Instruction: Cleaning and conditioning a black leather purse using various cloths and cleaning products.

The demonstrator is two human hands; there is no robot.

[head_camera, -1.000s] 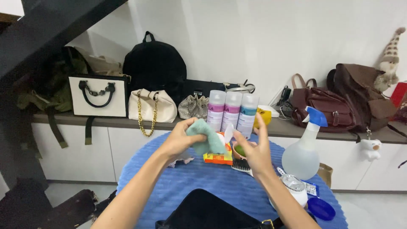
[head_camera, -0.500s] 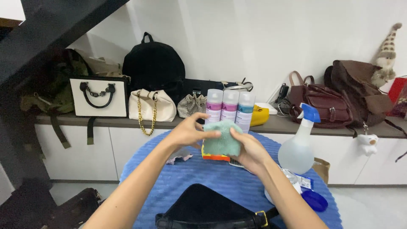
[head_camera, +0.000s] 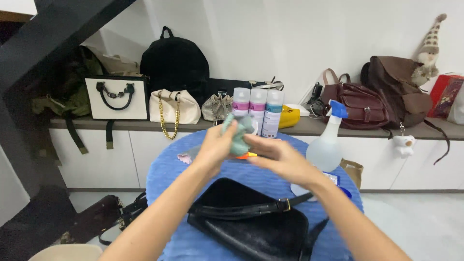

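My left hand (head_camera: 216, 146) grips a pale green cloth (head_camera: 240, 135) above the round table with a blue cover (head_camera: 169, 169). My right hand (head_camera: 280, 157) lies flat just right of the cloth, fingers stretched out and touching its lower edge. An orange item (head_camera: 246, 155) peeks out beneath the cloth. A black leather bag with a strap (head_camera: 251, 222) lies on the table below both forearms.
Three spray cans (head_camera: 257, 111) stand at the table's far edge, a clear spray bottle with a blue trigger (head_camera: 326, 142) at the right. Behind, a shelf (head_camera: 309, 128) carries several bags, a black backpack (head_camera: 175, 63) and a brown handbag (head_camera: 360, 104). Another bag (head_camera: 96, 220) lies on the floor at left.
Both hands have come closer to me and lower in view, carrying the cloth. The right hand has opened flat beside the cloth, and the black bag now shows more fully.
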